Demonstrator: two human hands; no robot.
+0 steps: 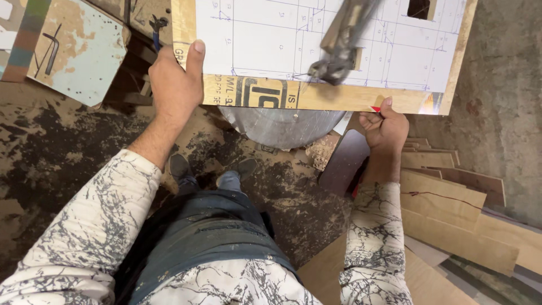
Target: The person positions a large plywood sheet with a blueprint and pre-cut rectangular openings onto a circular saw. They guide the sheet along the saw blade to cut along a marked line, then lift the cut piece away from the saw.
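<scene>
Both hands — left hand (175, 79), right hand (385, 125) — grip the board (271, 39) (near edge).

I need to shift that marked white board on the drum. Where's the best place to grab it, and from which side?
Probably by the near edge of the board, coming from the person's side. That bare wooden strip overhangs the grey drum, so fingers can wrap under it. The left hand and right hand already grip it there, well apart, either side of the blurred dark tool.

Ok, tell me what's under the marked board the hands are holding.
Under the board, held by the left hand and right hand, a grey rounded drum-like thing sticks out. Its upper part and whatever supports the board are covered.
</scene>
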